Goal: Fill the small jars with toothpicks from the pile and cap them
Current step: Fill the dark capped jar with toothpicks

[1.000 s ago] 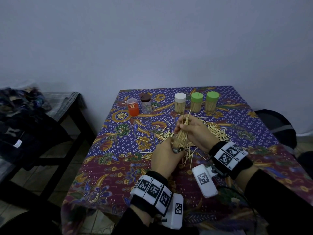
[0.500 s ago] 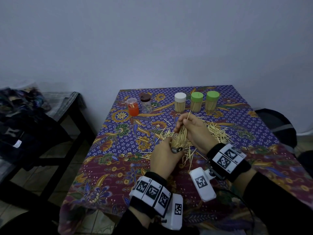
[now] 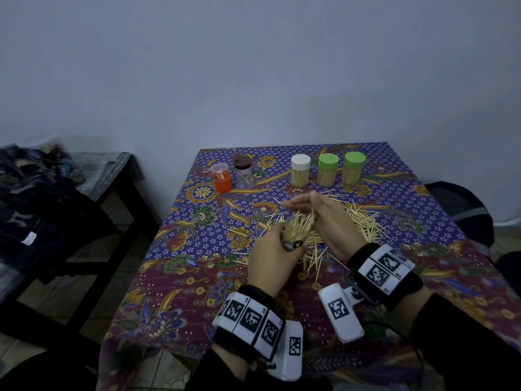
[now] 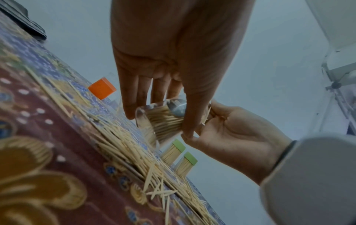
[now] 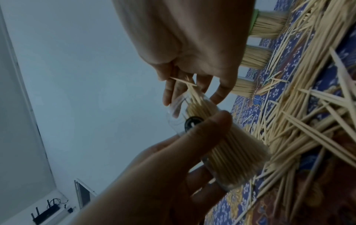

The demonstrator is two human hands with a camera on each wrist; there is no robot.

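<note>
A clear jar (image 3: 296, 235) packed with toothpicks is gripped by the curled fingers of the left hand (image 3: 270, 259) above the pile (image 3: 363, 218) on the desk (image 3: 174, 249); the right hand (image 3: 324, 218) is held beside its mouth, fingers nearly straight, a few toothpicks against them.

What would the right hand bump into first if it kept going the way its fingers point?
Most likely nothing close: the right hand points left, just above the toothpicks in the held jar. Depth is unclear.
</note>
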